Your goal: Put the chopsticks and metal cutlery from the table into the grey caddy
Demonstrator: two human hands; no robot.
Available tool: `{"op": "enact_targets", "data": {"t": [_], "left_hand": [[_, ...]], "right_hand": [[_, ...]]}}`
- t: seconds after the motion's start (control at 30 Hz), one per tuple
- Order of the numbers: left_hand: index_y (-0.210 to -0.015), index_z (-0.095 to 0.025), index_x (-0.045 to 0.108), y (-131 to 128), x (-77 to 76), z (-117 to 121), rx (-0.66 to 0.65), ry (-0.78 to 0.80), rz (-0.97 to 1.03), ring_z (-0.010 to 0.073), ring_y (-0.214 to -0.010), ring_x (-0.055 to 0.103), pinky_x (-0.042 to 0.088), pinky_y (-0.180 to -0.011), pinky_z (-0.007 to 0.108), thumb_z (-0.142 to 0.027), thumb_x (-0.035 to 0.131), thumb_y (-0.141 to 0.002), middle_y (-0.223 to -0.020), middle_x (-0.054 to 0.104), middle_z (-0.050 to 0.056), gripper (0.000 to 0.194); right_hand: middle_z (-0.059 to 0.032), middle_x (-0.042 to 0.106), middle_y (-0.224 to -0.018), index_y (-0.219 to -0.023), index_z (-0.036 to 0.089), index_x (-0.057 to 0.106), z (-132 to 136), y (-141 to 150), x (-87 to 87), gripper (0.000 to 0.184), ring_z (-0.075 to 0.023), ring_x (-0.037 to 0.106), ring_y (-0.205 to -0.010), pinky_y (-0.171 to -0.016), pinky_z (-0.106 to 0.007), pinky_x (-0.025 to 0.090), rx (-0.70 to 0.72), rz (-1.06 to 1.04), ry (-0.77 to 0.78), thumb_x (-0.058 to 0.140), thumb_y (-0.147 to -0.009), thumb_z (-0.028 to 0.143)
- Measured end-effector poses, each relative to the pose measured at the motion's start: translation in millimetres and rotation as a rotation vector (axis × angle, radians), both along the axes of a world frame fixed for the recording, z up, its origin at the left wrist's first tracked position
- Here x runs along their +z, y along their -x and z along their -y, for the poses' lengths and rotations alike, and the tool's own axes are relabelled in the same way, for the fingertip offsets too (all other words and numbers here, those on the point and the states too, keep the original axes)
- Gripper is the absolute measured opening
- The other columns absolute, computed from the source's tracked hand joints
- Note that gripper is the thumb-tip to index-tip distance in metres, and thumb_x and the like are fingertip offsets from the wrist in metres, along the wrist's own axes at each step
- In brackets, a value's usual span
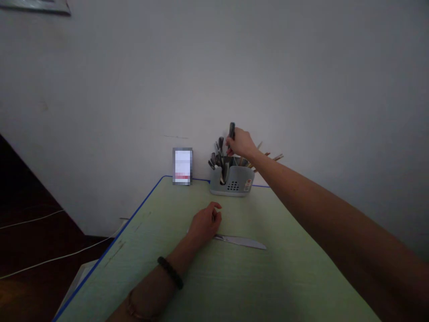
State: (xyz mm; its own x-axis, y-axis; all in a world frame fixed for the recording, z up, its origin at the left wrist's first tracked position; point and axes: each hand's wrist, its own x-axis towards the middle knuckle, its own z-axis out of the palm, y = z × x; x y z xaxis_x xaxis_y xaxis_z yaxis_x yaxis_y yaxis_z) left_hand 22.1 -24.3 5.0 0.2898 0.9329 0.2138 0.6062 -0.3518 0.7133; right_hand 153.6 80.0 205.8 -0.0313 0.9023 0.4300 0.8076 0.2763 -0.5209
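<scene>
My right hand [240, 142] is closed around the upright dark handle [232, 129] of a utensil, just above a grey cutlery holder [234, 179]. The utensil's lower end is hidden by my hand and the holder, so its kind does not show. On the table, my left hand [205, 221] lies with loosely bent fingers, thumb and forefinger apart and nothing visible between them. Beneath it runs a table knife [243, 242], its blade pointing right and most of its handle covered by the hand. Several dark-handled utensils [220, 145] stand in the holder's left part.
Wooden chopsticks [277, 157] lean out of the holder's right side. A phone with a blurred lit screen [182, 165] stands against the wall [134, 89], left of the holder. The pale green table [150, 250] has a blue edge. White cables [50, 260] run along the dark floor at left.
</scene>
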Motion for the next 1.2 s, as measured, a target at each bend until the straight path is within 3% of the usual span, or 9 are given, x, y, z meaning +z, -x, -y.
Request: {"op": "enact_targets", "data": {"t": [0.13,0.3,0.47,0.6,0.7,0.87,0.97,1.1,1.2], "left_hand": [[-0.104,-0.019,0.053,0,1.1,1,-0.005,-0.003,-0.021,0.0125,-0.059,0.052,0.036,-0.059,0.024,-0.022,0.044,-0.086,-0.066,0.057,-0.004,0.02],[-0.103,-0.02,0.054,0,1.5,1,-0.011,0.005,-0.016,0.0125,-0.059,0.052,0.035,-0.058,0.024,-0.022,0.044,-0.086,-0.065,0.056,-0.003,0.02],[-0.102,-0.019,0.054,-1,1.3,1,-0.017,-0.001,-0.029,0.0122,-0.058,0.05,0.034,-0.058,0.024,-0.023,0.044,-0.085,-0.064,0.056,-0.003,0.02],[-0.101,-0.019,0.054,-2,0.6,0,-0.024,-0.002,-0.011,0.012,-0.058,0.05,0.034,-0.058,0.023,-0.023,0.044,-0.085,-0.064,0.055,-0.004,0.019],[-0.101,-0.019,0.054,-2,0.7,1,-0.024,0.0,-0.005,0.0117,-0.057,0.049,0.034,-0.057,0.023,-0.022,0.044,-0.085,-0.064,0.055,-0.004,0.019],[-0.101,-0.019,0.055,-2,-0.1,1,-0.017,0.003,-0.015,0.0116,-0.058,0.051,0.035,-0.057,0.023,-0.022,0.044,-0.086,-0.065,0.057,-0.003,0.019],[-0.102,-0.019,0.055,-1,-1.0,0,-0.02,0.006,-0.013,0.0118,-0.059,0.052,0.036,-0.058,0.023,-0.022,0.044,-0.086,-0.066,0.057,-0.003,0.02],[-0.101,-0.019,0.056,-2,0.1,1,-0.02,-0.004,-0.023,0.0121,-0.059,0.052,0.035,-0.057,0.023,-0.022,0.045,-0.085,-0.065,0.058,-0.003,0.019],[-0.099,-0.019,0.056,-2,1.2,2,-0.034,-0.009,-0.031,0.0121,-0.057,0.051,0.034,-0.056,0.023,-0.022,0.044,-0.085,-0.064,0.057,-0.003,0.018]], "right_hand": [[-0.0146,0.065,-0.089,-0.103,0.009,0.053,6,4,11.7,0.019,-0.0197,0.064,-0.08,-0.074,-0.034,0.051,-0.064,0.104,-0.164,0.046,-0.086,0.013],[-0.0149,0.064,-0.095,-0.111,0.011,0.049,8,4,11.7,0.024,-0.0231,0.062,-0.087,-0.078,-0.039,0.049,-0.096,0.187,-0.248,0.041,-0.089,0.018],[-0.016,0.063,-0.097,-0.111,0.011,0.046,4,0,-10.1,0.026,-0.0233,0.062,-0.085,-0.076,-0.039,0.049,-0.125,0.125,-0.084,0.045,-0.086,0.017],[-0.0193,0.062,-0.098,-0.121,0.007,0.037,0,-3,-26.5,0.044,-0.0275,0.062,-0.088,-0.075,-0.043,0.05,-0.184,0.025,0.106,0.05,-0.08,0.01],[-0.0197,0.06,-0.102,-0.131,0.007,0.026,0,-3,-30.7,0.057,-0.0292,0.062,-0.092,-0.076,-0.044,0.05,-0.187,-0.016,0.14,0.049,-0.079,0.006],[-0.0215,0.041,-0.13,-0.138,0.017,0.021,7,1,-29.0,0.068,-0.0301,0.06,-0.1,-0.086,-0.048,0.046,-0.175,0.096,-0.031,0.048,-0.077,0.002],[-0.024,0.026,-0.138,-0.136,0.012,0.028,18,1,-31.5,0.065,-0.0279,0.06,-0.098,-0.088,-0.048,0.045,-0.104,0.182,-0.108,0.044,-0.075,-0.002],[-0.0211,0.028,-0.136,-0.131,0.008,0.036,49,-10,-52.2,0.059,-0.0259,0.051,-0.111,-0.097,-0.043,0.041,-0.017,0.2,-0.197,0.038,-0.073,-0.005],[-0.0173,0.041,-0.125,-0.123,0.009,0.043,81,-26,-85.9,0.05,-0.0226,0.044,-0.118,-0.104,-0.04,0.036,0.018,0.166,-0.253,0.036,-0.076,-0.003]]}}
